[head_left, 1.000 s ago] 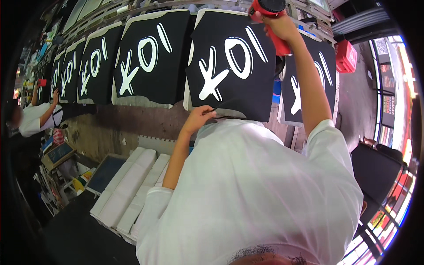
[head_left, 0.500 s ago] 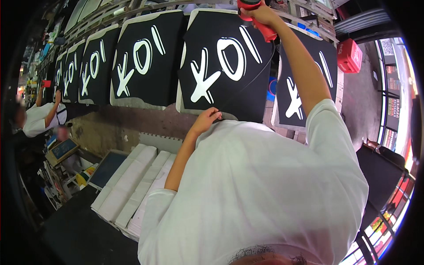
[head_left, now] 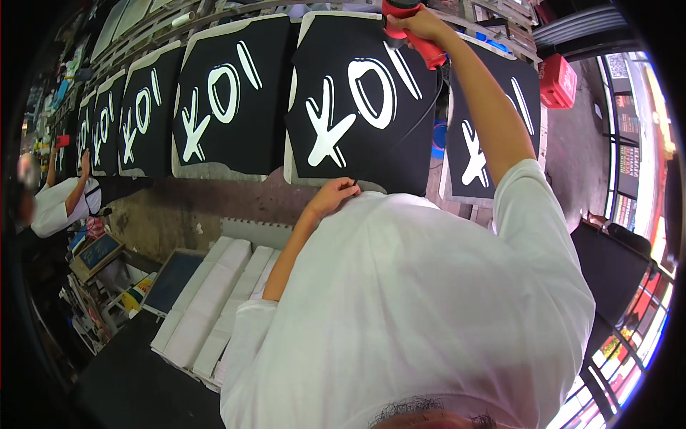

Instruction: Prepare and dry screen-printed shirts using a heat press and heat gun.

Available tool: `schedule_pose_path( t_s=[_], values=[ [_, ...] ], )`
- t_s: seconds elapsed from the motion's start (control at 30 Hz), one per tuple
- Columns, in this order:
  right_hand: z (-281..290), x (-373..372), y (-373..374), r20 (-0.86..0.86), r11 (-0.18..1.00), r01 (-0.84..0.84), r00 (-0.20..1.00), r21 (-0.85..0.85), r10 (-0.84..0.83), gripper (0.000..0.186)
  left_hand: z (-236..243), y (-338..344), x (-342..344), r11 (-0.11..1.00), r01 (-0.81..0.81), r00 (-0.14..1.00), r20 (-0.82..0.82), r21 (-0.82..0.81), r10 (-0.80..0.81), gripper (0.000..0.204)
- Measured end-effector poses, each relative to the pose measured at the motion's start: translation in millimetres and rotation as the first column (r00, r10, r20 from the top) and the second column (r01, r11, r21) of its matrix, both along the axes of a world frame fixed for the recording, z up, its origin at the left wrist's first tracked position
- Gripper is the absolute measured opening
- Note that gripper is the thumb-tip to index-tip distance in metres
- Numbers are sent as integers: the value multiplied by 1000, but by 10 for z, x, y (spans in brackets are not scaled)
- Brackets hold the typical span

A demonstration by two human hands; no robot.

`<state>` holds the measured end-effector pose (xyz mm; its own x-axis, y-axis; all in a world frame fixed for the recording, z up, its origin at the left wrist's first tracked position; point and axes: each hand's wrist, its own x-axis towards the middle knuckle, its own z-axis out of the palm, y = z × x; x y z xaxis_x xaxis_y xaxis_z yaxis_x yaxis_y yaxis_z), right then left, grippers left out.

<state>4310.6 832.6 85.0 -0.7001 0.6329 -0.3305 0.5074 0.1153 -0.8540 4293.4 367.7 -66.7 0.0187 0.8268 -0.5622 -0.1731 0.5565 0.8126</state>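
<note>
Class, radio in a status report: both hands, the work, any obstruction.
Right hand gripping red heat gun over black printed panel. Left hand on panel's lower edge. Nothing in the way.

Bright daylight floods in from the right, where the windows glare and wash out. The white shirt is evenly lit and sharp. The far left falls dim and blurs toward the black fisheye rim, and straight edges of the black printed panels bow near the border.
</note>
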Motion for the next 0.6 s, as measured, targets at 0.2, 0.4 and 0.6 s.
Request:
schedule_pose_path(
  t_s=[0.2, 0.4, 0.6],
  values=[
    [150, 300, -185, 43, 999, 13, 999, -48, -11, 59, -68, -42, -68, 984, -180, 975, 133, -2, 179, 17],
    [127, 580, -356, 140, 998, 37, 989, 42, -42, 62, -73, -17, -198, 969, -230, 928, 279, -92, 247, 15],
    [225, 942, -499, 166, 996, 47, 986, -79, -33, 80, -68, -4, -193, 974, -213, 943, 243, -81, 226, 14]
  ],
)
